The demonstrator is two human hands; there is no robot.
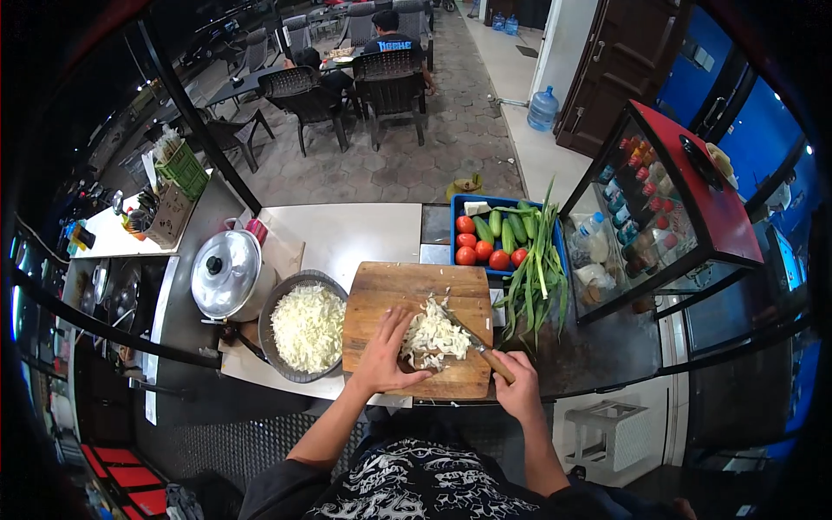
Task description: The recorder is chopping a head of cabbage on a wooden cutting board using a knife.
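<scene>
Shredded cabbage point(437, 335) lies in a loose heap on a wooden cutting board point(383, 286). My right hand point(518, 383) grips the wooden handle of a kitchen knife point(499, 365), its blade pointing up and left along the right edge of the heap. Spread flat on the board, my left hand point(388, 356) touches the heap's left side with fingers apart and holds nothing I can see. Just left of the board stands a round grey colander point(268, 338), piled with more shredded pale cabbage point(308, 328).
A blue tray point(453, 221) of tomatoes and cucumbers sits behind the board, with spring onions point(539, 279) over its right side. A lidded aluminium pot point(226, 276) is at left. A glass display case point(663, 214) stands right. Two people point(390, 45) sit beyond the counter.
</scene>
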